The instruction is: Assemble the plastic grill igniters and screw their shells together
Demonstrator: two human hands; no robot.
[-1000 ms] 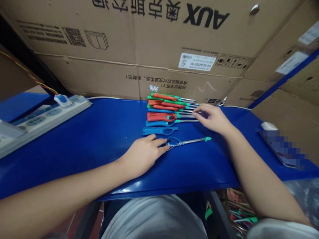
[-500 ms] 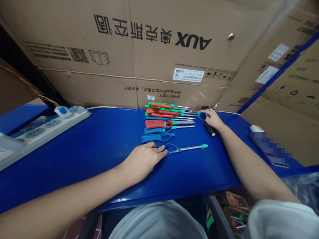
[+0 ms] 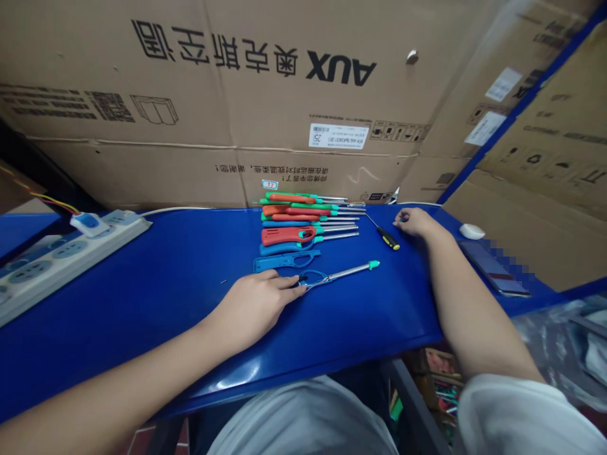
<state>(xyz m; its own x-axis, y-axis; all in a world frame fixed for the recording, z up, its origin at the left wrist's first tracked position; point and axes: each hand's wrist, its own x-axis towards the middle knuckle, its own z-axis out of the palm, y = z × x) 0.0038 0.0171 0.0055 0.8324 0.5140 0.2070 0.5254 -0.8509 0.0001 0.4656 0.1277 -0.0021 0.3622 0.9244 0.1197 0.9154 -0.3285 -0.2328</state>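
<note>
My left hand (image 3: 258, 300) is closed on the near half of an opened gas lighter (image 3: 348, 273), which lies on the table. A metal tube with a green tip runs out to the right from it, and thin wires show at its trigger loop. Just behind lies a separate blue shell half (image 3: 279, 261). My right hand (image 3: 417, 222) rests at the far right of the table with its fingertips drawn together. Whatever is in that pinch is too small to make out. Left of it lies a screwdriver (image 3: 389, 239) with a black and yellow handle.
Several red, green and blue lighters (image 3: 289, 236) lie in a row at the back. A power strip (image 3: 71, 249) stands at left, a phone (image 3: 493, 268) and a white object (image 3: 473, 231) at right. Cardboard (image 3: 227, 114) walls the back. A tiny pin (image 3: 224, 281) lies left of my hand.
My right hand has moved away from the lighter tips and screwdriver, to the right, fingers now drawn together. My left hand keeps its hold on the opened lighter. The view has shifted right.
</note>
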